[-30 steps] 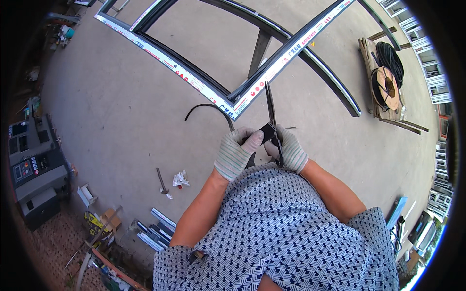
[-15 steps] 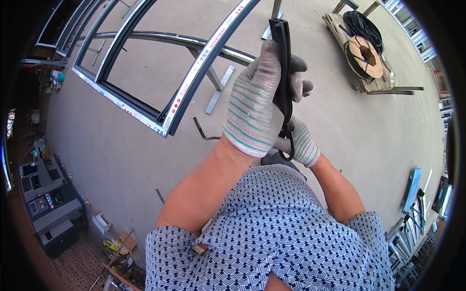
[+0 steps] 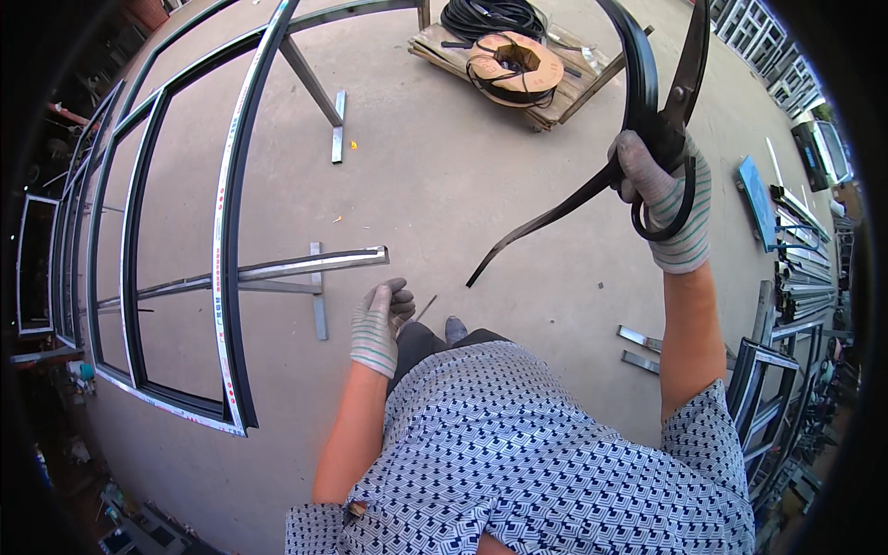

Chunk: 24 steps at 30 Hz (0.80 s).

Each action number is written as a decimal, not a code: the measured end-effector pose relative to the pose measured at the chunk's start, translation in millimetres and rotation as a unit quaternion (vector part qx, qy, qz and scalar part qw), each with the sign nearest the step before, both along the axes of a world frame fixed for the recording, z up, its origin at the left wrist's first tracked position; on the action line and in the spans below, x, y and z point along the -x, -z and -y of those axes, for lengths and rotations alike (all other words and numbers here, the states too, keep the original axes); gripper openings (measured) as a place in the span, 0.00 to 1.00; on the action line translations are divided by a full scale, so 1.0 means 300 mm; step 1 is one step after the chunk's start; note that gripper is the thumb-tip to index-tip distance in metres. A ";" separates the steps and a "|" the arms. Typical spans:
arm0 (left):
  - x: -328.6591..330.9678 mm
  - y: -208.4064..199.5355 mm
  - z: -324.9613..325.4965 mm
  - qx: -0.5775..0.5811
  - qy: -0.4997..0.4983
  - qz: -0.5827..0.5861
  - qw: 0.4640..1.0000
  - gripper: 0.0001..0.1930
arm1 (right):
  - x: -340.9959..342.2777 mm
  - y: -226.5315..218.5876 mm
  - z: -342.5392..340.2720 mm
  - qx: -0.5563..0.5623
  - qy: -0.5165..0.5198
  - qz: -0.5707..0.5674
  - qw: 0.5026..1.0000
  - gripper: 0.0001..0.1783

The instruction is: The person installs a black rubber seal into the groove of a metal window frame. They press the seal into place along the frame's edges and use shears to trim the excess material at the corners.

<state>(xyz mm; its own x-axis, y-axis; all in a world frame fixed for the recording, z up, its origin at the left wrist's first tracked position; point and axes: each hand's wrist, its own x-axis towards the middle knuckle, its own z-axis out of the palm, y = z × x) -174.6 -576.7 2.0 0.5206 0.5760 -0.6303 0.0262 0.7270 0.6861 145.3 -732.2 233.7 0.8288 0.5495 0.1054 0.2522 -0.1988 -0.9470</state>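
Scissors [image 3: 681, 92] in outstretched right hand [image 3: 668, 199], left hand [image 3: 377, 324] lower

Blk scissors [image 3: 683, 91] raised, blk strip [image 3: 640, 79] bent, prob. rubber

Above our right hand [image 3: 675, 199], the top edge cuts off the tip of the scissors [image 3: 692, 69] and the upper end of the black rubber strip [image 3: 640, 74]; our grip hides where the strip's hanging tail meets its upper length. The curled left hand [image 3: 376, 326] hides its own palm, so we cannot tell whether it holds anything. Beyond it, a yellow scrap [image 3: 353, 145] is too small to identify; farther left, the top edge crops the window frame [image 3: 223, 250].
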 end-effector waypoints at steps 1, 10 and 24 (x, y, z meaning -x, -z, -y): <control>-0.002 0.021 0.017 0.001 0.013 -0.035 0.999 0.18 | -0.072 -0.023 0.006 0.000 0.010 0.021 1.000 0.17; -0.292 0.173 -0.137 -0.047 0.180 -0.135 0.973 0.19 | -0.778 -0.076 -0.171 -0.014 0.004 0.185 0.983 0.15; -0.643 0.583 -0.576 -0.093 0.361 -0.282 0.884 0.20 | -1.619 -0.161 -0.594 0.009 0.094 0.274 0.957 0.15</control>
